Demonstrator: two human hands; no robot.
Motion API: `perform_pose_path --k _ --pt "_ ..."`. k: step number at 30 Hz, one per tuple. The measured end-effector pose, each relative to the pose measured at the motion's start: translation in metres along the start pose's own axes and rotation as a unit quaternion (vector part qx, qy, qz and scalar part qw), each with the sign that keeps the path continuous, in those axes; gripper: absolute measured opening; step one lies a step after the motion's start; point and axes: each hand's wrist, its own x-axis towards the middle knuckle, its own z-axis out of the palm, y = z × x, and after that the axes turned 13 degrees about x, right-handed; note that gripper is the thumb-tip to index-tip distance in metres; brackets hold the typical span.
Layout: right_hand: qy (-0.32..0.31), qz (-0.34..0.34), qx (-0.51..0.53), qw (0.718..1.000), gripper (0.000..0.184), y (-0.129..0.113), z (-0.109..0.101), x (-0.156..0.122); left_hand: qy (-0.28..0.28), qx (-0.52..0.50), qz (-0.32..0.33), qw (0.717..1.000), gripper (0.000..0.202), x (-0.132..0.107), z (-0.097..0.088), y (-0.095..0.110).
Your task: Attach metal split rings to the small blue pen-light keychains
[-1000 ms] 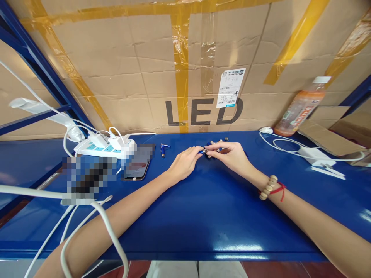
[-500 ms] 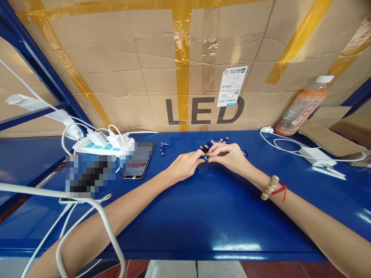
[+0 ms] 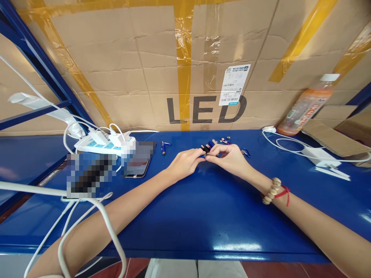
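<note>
My left hand [image 3: 184,163] and my right hand [image 3: 228,157] meet fingertip to fingertip over the blue table [image 3: 203,216], both pinched on a small blue part [image 3: 203,156] held between them. Just behind the fingers lies a cluster of small blue, black and silver parts [image 3: 214,144]. A single small blue keychain light [image 3: 164,147] lies apart to the left. A bead bracelet with a red string circles my right wrist.
A white power strip [image 3: 101,145] with plugged chargers and a phone [image 3: 136,168] sit at the left, white cables looping off the front edge. An orange drink bottle [image 3: 307,104], a white charger [image 3: 319,156] and cardboard stand at the right. A taped cardboard wall [image 3: 185,61] rises behind.
Both hands have drawn slightly toward me, away from the cluster of parts, still pinching the small part together. The view has shifted a little.
</note>
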Motion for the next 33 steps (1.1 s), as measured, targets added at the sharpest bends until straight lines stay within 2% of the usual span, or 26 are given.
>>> perform_pose_path --k 6,10,13,17,19,22,24,26,28,33 --pt "0.011 0.112 0.051 0.992 0.028 0.001 0.001 0.000 0.006 0.015 0.001 1.000 0.022 0.001 0.002 -0.001" --pt "0.017 0.165 0.077 0.983 0.033 0.000 -0.001 0.002 -0.049 -0.023 -0.033 0.998 0.017 0.005 -0.003 0.003" --pt "0.021 0.190 0.084 0.978 0.036 0.000 -0.003 0.002 -0.078 -0.044 -0.050 0.995 0.020 0.006 -0.005 0.005" --pt "0.023 0.192 0.068 0.979 0.039 0.001 -0.003 0.003 -0.077 -0.043 -0.037 0.995 0.024 0.006 -0.002 0.004" --pt "0.027 0.157 0.046 0.986 0.038 0.002 -0.002 0.003 -0.072 -0.033 -0.041 0.996 0.025 0.006 0.000 0.003" --pt "0.032 0.033 -0.018 0.999 0.030 0.004 -0.003 0.002 -0.074 -0.021 -0.058 0.995 0.025 0.006 0.002 0.003" --pt "-0.003 -0.059 -0.079 0.995 0.022 0.007 -0.005 0.000 -0.084 -0.021 -0.062 0.994 0.025 0.007 0.000 0.004" --pt "-0.045 -0.123 -0.139 0.982 0.016 0.010 -0.008 -0.001 -0.096 -0.024 -0.065 0.993 0.026 0.008 -0.003 0.005" --pt "-0.055 -0.153 -0.187 0.969 0.016 0.012 -0.012 -0.002 -0.107 -0.020 -0.070 0.992 0.025 0.008 -0.006 0.006" --pt "-0.043 -0.166 -0.237 0.956 0.019 0.010 -0.016 -0.003 -0.114 0.009 -0.062 0.991 0.025 0.009 -0.005 0.006"
